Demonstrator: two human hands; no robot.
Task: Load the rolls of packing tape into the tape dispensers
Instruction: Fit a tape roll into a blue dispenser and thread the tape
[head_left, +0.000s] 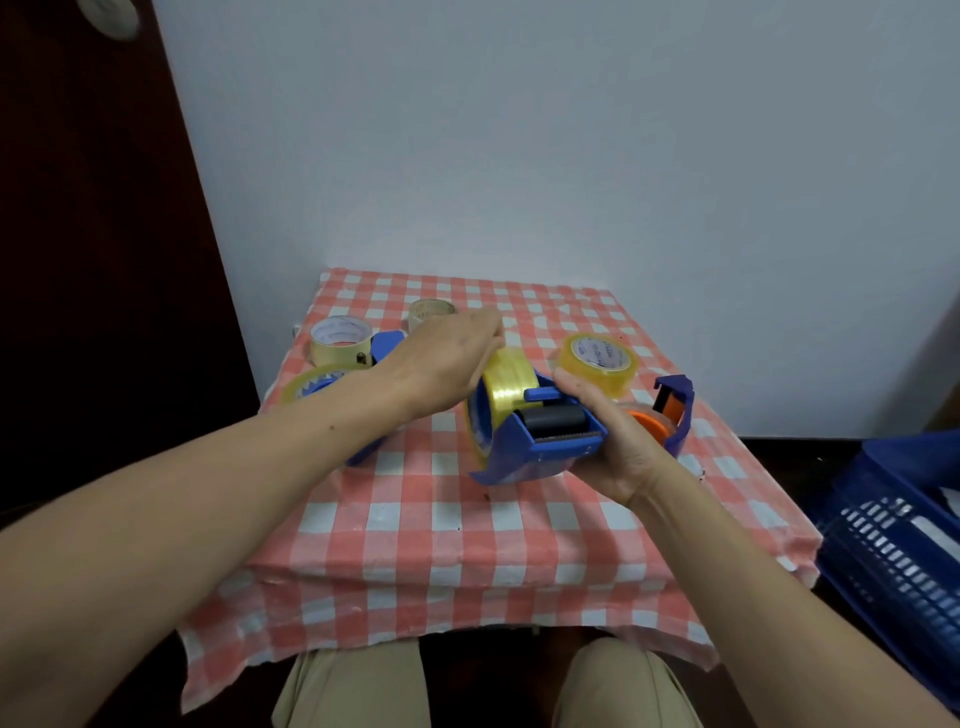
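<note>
Step in hand, as judged: a roll is being seated on the hub; the blue dispenser (535, 460) is gripped by the right hand (618, 441) at its cutter end, thumb laid over the top, fingers wrapped underneath; the yellow tape roll (506, 384) is sat in the dispenser frame, directly under the left hand (447, 358), which is cupped over the roll's top with fingers curled down the far side; fingertips are hidden, so how hard it is pressed cannot be told; the black roller (556, 418) is seen just left of the right palm, and no tape can be made out across it; next move, as judged: roll to be pushed fully home, then the free end to be found, peeled and led over the roller to the blade, frame to be kept steady by the right hand; a spare roll (597, 364) is stood just beyond the right hand; a second dispenser (675, 415) with an orange hub is lying just right of that hand; two more rolls (340, 338) are seen beyond the left forearm; everything is on the checked cloth (441, 545).
</note>
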